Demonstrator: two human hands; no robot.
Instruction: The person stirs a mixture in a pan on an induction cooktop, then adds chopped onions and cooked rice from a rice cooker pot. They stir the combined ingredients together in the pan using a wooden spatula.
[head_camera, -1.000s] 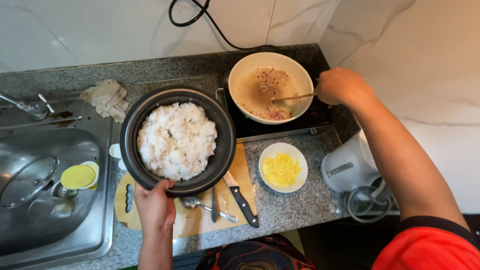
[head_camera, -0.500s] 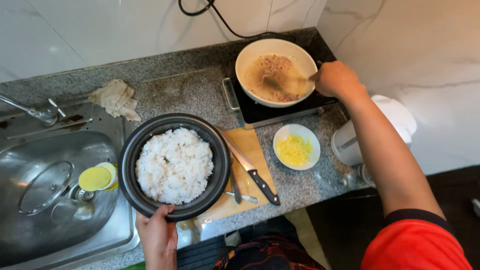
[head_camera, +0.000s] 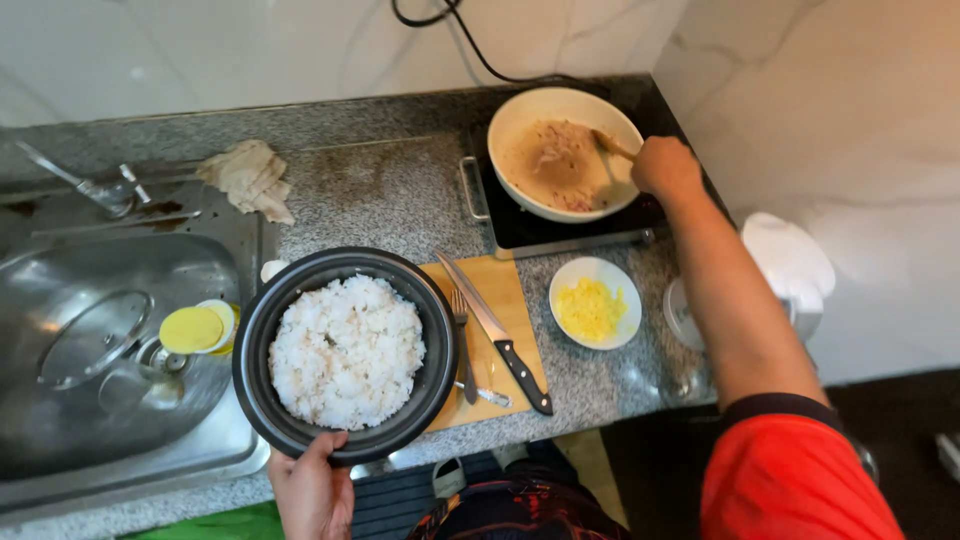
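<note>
At lower centre, the left hand (head_camera: 312, 490) grips the rim of the black rice pot (head_camera: 345, 355). At upper right, the right hand (head_camera: 668, 168) closes around a wooden spoon (head_camera: 612, 146) in the white pan (head_camera: 563, 152) on the tabletop (head_camera: 390, 195).

Speckled grey granite countertop (head_camera: 390, 195), polished. Brushed steel sink (head_camera: 60, 420), dully reflective. Matt black non-stick rice pot (head_camera: 440, 340). Pale wooden cutting board (head_camera: 510, 300), smooth. Glossy cream frying pan (head_camera: 520, 110). Crumpled cloth rag (head_camera: 248, 177). Glass lid (head_camera: 95, 338), shiny.
</note>
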